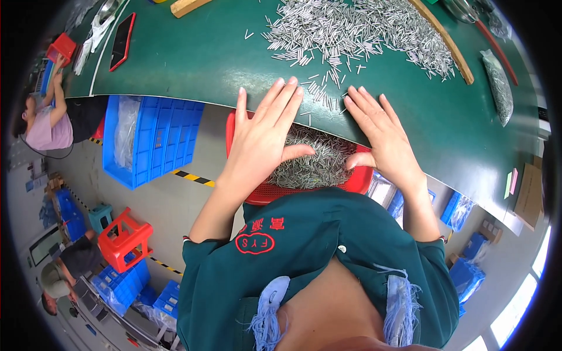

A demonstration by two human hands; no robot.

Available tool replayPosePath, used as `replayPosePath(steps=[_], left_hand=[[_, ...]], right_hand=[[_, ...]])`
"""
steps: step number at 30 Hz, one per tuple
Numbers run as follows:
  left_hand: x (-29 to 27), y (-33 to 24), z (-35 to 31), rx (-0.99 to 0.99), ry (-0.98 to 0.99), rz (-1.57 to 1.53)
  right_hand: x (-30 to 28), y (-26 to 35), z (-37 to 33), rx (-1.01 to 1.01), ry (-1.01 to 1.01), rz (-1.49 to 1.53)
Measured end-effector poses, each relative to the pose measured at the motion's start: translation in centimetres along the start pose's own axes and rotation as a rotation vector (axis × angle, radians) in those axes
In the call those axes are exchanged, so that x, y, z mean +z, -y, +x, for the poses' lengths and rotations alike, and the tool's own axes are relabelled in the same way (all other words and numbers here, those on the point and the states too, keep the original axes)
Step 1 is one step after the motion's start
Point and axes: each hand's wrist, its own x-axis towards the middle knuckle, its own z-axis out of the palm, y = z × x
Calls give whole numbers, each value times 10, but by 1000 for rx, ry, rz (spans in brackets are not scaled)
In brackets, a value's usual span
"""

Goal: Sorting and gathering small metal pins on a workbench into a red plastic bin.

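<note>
My left hand (263, 128) lies with fingers stretched out over the front edge of the green table (193, 64). My right hand (377, 120) is spread the same way to its right, thumb pointing inward. Between the fingertips several small metal pins (325, 96) are scattered near the edge. Farther back spreads a large heap of the same silvery pins (351, 29). Under the table edge, in front of my body, a red plastic basket (257, 192) holds a mass of pins (319, 161). Both thumbs hang above it. Neither hand grips anything.
A wooden bar (448, 44) borders the heap at right, with a filled clear bag (497, 88) beyond. A red-edged phone (122, 42) lies at left. Blue crates (149, 140) and a red stool (124, 238) stand on the floor; a person (50, 120) works at far left.
</note>
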Motion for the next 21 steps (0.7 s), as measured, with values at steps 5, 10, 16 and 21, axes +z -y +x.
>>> replayPosePath(steps=[5, 10, 16, 21], left_hand=[[7, -6, 5, 101, 48, -41], [-2, -10, 4, 144, 70, -76], [8, 3, 15, 15, 53, -23], [13, -1, 27, 95, 3, -70]], right_hand=[[5, 5, 1, -78, 64, -2], [5, 10, 0, -105, 16, 39], [6, 11, 6, -139, 88, 27], [-1, -7, 19, -43, -54, -28]])
